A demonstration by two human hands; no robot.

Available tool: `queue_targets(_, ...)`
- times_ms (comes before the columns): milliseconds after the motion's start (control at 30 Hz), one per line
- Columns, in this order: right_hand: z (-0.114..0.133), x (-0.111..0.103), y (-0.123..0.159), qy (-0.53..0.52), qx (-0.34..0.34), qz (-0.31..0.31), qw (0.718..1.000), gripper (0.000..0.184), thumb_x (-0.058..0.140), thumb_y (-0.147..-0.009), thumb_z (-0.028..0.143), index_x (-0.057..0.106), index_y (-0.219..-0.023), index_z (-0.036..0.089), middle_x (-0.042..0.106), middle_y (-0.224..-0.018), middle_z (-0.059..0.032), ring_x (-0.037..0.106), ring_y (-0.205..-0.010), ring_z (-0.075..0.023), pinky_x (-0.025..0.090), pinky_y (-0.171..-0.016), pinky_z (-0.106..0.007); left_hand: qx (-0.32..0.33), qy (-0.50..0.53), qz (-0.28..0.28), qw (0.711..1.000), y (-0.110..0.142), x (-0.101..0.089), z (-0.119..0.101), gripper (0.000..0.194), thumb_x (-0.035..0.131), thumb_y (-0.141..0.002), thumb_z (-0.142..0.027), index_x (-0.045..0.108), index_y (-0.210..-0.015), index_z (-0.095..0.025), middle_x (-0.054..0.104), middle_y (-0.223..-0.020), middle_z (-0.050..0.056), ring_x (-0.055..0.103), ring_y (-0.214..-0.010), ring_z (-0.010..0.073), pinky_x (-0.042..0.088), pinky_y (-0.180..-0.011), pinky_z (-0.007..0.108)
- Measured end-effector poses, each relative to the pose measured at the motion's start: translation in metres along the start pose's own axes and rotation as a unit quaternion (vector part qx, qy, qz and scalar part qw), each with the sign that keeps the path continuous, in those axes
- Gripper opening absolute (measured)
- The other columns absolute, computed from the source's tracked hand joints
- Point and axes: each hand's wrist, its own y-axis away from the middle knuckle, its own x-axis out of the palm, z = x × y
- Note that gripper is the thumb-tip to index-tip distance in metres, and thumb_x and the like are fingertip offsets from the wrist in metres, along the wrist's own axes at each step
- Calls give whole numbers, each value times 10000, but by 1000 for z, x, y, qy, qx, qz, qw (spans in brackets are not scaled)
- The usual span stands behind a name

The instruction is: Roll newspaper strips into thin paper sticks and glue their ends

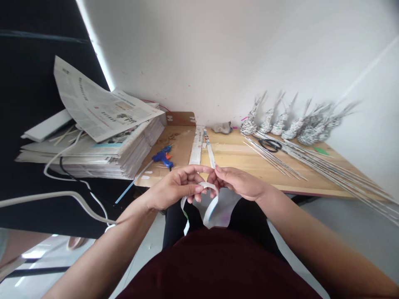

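"White paper strip [212, 209] — how's it look?"
"Narrow, thin, curled. Arches between the fingers, drops into a twisted loop; loose tail hangs on the left. Bluish tint on the loop, green on the tail."
"Where?"
"Between both hands, over the lap, just off the desk [230, 160] edge."
"Grip?"
"Left hand [182, 182]: mostly closed, thumb pinching the strip. Right hand [238, 181]: fingers bent in, thumb tip near the left index tip. Can't tell what it has hold of."
"Printed strip [209, 147] behind?"
"Flat, on the desk, running toward the fingertips — can't tell if it joins."
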Motion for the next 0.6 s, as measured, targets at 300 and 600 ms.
queue_targets(300, 1, 5, 23, -14, -59, -13, 998, 306, 496, -892, 409, 588, -772, 143, 603, -794, -38, 592, -813, -156, 410, -827, -325, -1, -32, -11, 999, 0, 11, -3, 463, 622, -814, -244, 495, -1257, -195, 625, -893, 56, 569, -697, 101, 444, -611, 219)
queue_targets(600, 10, 2, 41, 124, 11, -34, 992, 244, 540, -854, 401, 577, -812, 163, 555, -700, 4, 488, -536, -76, 409, -514, -217, -50, -144, 63, 986, -15, 23, -10, 354, 492, -872, -436, 677, -872, -134, 615, -733, 41, 540, -683, 122, 419, -686, 248)
